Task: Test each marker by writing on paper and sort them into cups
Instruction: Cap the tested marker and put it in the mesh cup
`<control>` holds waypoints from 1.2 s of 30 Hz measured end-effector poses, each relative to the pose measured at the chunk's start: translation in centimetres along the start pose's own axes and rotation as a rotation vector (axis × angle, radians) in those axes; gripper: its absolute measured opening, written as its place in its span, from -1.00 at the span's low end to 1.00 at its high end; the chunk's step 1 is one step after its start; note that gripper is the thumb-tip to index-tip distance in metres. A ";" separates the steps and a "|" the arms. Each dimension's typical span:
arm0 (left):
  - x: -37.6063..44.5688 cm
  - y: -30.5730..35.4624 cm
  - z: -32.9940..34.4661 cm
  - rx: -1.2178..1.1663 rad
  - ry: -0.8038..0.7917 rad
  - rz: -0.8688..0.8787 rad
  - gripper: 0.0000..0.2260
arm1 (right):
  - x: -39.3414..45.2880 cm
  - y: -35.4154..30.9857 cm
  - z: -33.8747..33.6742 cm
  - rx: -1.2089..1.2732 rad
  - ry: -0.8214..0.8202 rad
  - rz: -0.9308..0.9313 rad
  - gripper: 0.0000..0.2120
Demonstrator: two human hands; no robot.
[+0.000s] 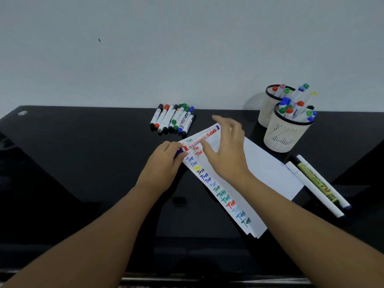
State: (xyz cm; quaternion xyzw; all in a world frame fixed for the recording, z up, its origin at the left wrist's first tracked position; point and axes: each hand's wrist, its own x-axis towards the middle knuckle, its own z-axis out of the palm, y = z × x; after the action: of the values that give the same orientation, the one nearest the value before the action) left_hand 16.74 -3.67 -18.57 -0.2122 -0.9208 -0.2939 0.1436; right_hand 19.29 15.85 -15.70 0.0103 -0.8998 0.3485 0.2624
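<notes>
Near the middle of the black desk [83,163], a sheet of paper [268,171] lay at a slant, its left margin filled with a column of "Test" marks in several colours. Across its far end rested a whiteboard marker [202,136] with a blue far tip. The left hand [166,159] pinched the marker's near, blue end between closed fingers, apparently to pull off or steady the cap. The right hand [226,150] hovered just above the barrel with fingers spread and loose, gripping nothing (probably ready to take the marker for writing). A row of untested markers [172,119] lay at the far edge. Two mesh cups [284,134], far right, already held sorted markers upright. Three further pens [318,183] lay right of the paper, apart from the cups.
</notes>
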 end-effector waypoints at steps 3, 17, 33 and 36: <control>-0.3 -0.1 0.0 -0.013 0.029 0.058 -0.76 | 0.6 0.5 -0.5 -0.374 -0.128 -0.415 -0.54; -0.3 -0.1 0.0 -0.045 0.061 0.051 -0.69 | 2.6 0.8 -0.4 -0.479 -0.495 -0.481 -0.69; -0.4 -0.3 0.3 0.039 0.114 0.223 -0.73 | 1.8 0.7 -1.3 -0.638 -0.434 -0.442 -0.55; -0.4 -0.4 0.3 0.050 0.103 0.230 -0.73 | 1.9 0.7 -1.3 -0.627 -0.437 -0.428 -0.57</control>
State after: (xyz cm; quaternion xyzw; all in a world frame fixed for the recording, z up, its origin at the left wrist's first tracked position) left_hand 16.86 -3.87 -19.11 -0.2972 -0.8890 -0.2629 0.2287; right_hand 18.17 17.48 -14.41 0.1899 -0.9740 -0.0142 0.1226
